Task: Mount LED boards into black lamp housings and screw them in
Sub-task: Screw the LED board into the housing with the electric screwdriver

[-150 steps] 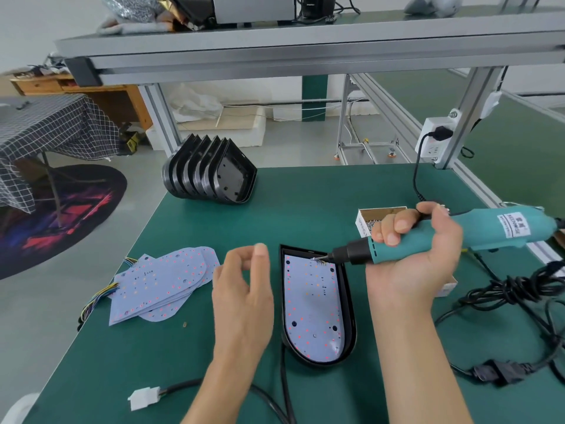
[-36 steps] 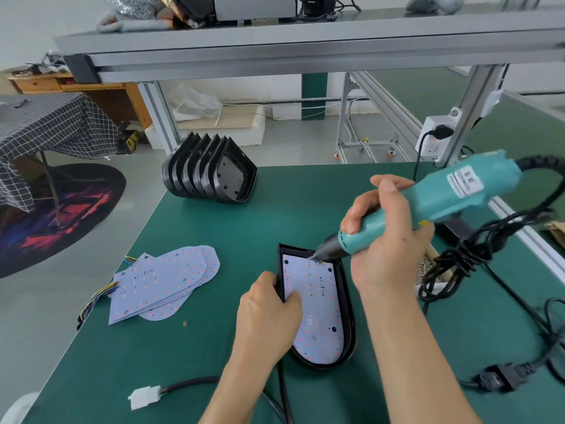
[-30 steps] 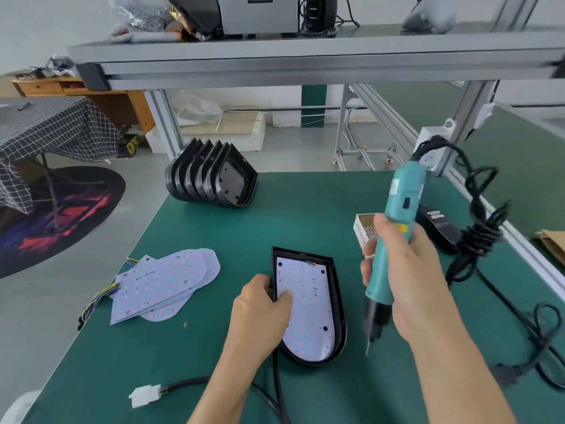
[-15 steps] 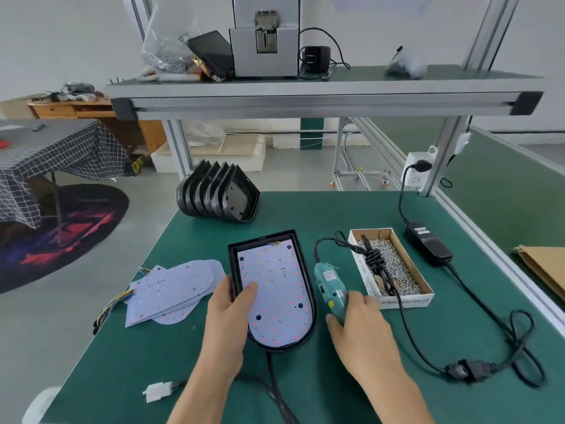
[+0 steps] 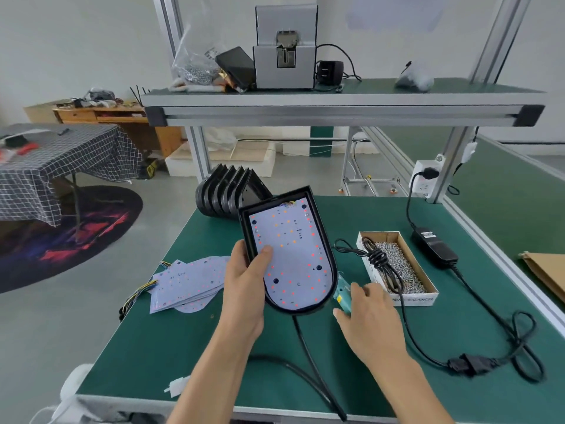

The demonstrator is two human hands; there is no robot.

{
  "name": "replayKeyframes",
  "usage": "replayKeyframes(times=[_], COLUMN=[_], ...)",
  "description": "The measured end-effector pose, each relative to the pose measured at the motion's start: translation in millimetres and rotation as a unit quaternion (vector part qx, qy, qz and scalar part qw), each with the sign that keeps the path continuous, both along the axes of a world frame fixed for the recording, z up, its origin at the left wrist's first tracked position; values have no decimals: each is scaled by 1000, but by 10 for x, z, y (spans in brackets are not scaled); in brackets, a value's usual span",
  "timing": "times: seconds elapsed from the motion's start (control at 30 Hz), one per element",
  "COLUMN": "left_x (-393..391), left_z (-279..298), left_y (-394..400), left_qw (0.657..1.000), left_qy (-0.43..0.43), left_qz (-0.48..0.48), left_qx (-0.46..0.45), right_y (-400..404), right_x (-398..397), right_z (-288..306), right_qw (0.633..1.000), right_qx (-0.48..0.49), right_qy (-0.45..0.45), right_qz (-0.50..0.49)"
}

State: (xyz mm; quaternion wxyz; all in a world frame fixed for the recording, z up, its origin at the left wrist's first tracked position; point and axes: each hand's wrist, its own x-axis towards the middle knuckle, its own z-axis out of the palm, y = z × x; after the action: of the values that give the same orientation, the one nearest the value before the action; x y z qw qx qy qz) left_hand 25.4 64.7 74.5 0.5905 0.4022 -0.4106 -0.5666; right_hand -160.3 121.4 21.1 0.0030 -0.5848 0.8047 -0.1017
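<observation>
Green bench (image 5: 382,347) under both hands, shelf (image 5: 336,101) overhead beyond them

Housing (image 5: 331,264) with board (image 5: 290,255) seated in it now lifted clear of the bench and tilted, where half a second ago lay flat; gripped along its left edge by left hand (image 5: 244,289), thumb pressed down on the board face, fingers curled under the rim. Cable (image 5: 308,356) trailing from its near end toward the body

Driver (image 5: 343,292), upright in the fist a second ago, now lying on the bench just right of the housing; right hand (image 5: 370,319) resting on it with fingers loosely spread, grip released or nearly so, cannot tell which. Tool set down plus unit raised reads as screwing finished on this one, next likely setting it aside and fetching a fresh housing

Counts: one housing in hand; five or so empty housings (image 5: 229,191) stacked on edge beyond the left hand, exact number hard to tell. Loose boards (image 5: 189,286) fanned left of the left hand, several, overlap hiding the count. One screw box (image 5: 397,264) beyond the right hand, driver cord draped across it. One power brick (image 5: 434,246) farther right. One white plug (image 5: 179,387) near the left forearm
</observation>
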Motion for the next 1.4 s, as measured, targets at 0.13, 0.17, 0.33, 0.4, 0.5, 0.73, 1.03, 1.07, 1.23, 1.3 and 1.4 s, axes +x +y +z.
replayKeyframes(times=[0.13,0.17,0.33,0.4,0.5,0.73,1.03,1.07,1.23,1.3,1.4], left_x=[-40,-33,49,116,253,311,406,399,345,341,357], left_z=[106,117,106,110,95,43,-21,-38,-21,7,34], left_y=[-48,-62,-100,-95,-86,16,183,202,284,299,302], left_qw=[1000,999,998,997,994,970,959,959,962,966,961], left_qy=[9,12,43,58,76,53,44,42,9,-35,-108], left_qz=[21,30,39,36,23,-58,-177,-189,-223,-222,-241], left_qx=[-20,-23,15,30,81,231,218,209,156,131,87], right_y=[570,723,936,931,877,467,-98,-136,-212,-218,-198], right_x=[70,128,313,299,251,114,8,28,112,89,53], right_z=[161,172,-196,-197,-176,268,648,652,532,466,427], right_qw=[930,905,958,962,949,915,728,703,638,638,628], right_qx=[-108,-72,26,-14,-102,-110,-151,-143,-127,-120,-111], right_qy=[-337,-399,-210,-228,-263,-305,-647,-675,-743,-748,-754], right_qz=[97,125,191,148,142,241,171,172,159,138,158])
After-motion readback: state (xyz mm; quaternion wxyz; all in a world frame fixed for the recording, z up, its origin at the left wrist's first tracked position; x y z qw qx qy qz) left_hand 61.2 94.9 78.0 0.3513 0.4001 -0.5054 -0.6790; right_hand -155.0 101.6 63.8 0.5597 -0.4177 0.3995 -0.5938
